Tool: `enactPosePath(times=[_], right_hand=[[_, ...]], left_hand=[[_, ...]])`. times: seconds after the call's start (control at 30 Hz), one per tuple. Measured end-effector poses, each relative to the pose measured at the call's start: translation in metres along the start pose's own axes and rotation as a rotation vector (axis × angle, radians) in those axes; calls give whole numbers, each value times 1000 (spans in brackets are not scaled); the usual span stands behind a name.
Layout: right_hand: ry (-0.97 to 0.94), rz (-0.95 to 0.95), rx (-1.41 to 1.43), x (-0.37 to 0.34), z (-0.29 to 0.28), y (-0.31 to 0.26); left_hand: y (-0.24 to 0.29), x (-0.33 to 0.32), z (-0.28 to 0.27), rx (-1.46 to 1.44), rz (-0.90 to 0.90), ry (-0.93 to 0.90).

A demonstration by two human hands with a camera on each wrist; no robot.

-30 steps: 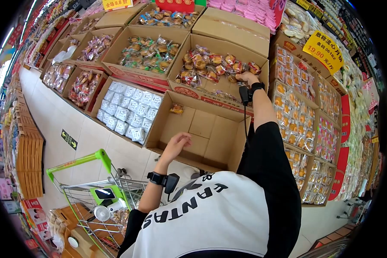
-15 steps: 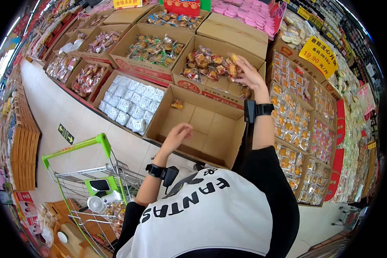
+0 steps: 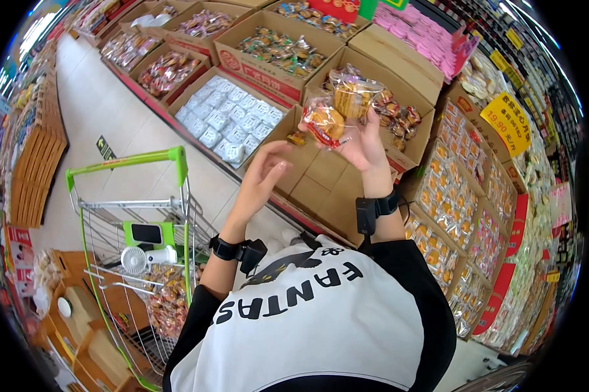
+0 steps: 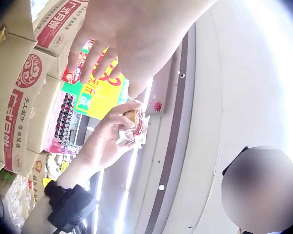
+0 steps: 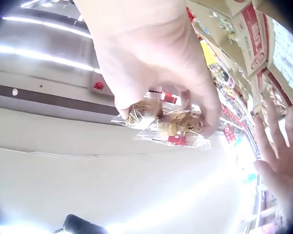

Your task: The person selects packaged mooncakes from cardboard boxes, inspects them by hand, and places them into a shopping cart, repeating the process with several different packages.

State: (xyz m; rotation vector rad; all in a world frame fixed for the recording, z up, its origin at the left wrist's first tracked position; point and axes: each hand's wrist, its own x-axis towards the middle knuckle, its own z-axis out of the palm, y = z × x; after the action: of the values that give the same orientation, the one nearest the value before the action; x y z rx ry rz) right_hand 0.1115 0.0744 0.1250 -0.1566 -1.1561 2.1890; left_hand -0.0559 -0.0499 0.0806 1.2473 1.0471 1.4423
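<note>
In the head view my right hand (image 3: pixel 363 145) holds two clear-wrapped round pastries above the cardboard boxes: one with red print (image 3: pixel 325 122) on the left, another (image 3: pixel 353 98) beside it. The right wrist view has my thumb and fingers curled round the wrapped pastries (image 5: pixel 178 127). My left hand (image 3: pixel 260 179) is raised to the left of them, its fingers loosely bent and nothing in it; it touches no pastry. Below both hands stands a large cardboard box (image 3: pixel 314 179), with one small wrapped pastry (image 3: pixel 296 138) at its far left corner.
Behind is a box of loose wrapped pastries (image 3: pixel 402 124). White packets (image 3: pixel 226 121) fill a box to the left. A shopping cart (image 3: pixel 134 160) with a phone and small fan stands at the lower left. Shelved packs (image 3: pixel 448 196) line the right.
My right hand has come back from the pastry box with two wrapped pastries, towards my left hand. My left hand has risen slightly. The head view has shifted, too.
</note>
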Motion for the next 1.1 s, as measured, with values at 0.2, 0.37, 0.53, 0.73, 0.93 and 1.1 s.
enactPosePath(times=[0.2,0.37,0.53,0.73,0.93,1.1], right_hand=[[-241,190,234,-1,21,43],[-165,238,86,-5,47,63],[-147,303,99,-6,58,69],[-181,279,120,-7,75,64],[-214,222,28,-6,68,63],[-63,136,-139,-8,63,48]], left_hand=[[29,-24,-16,18,104,131],[35,-41,-15,1,102,214],[42,-53,-15,4,94,254],[51,-55,-7,-239,24,297],[50,-59,-18,112,140,278],[61,-64,-19,-47,46,492]])
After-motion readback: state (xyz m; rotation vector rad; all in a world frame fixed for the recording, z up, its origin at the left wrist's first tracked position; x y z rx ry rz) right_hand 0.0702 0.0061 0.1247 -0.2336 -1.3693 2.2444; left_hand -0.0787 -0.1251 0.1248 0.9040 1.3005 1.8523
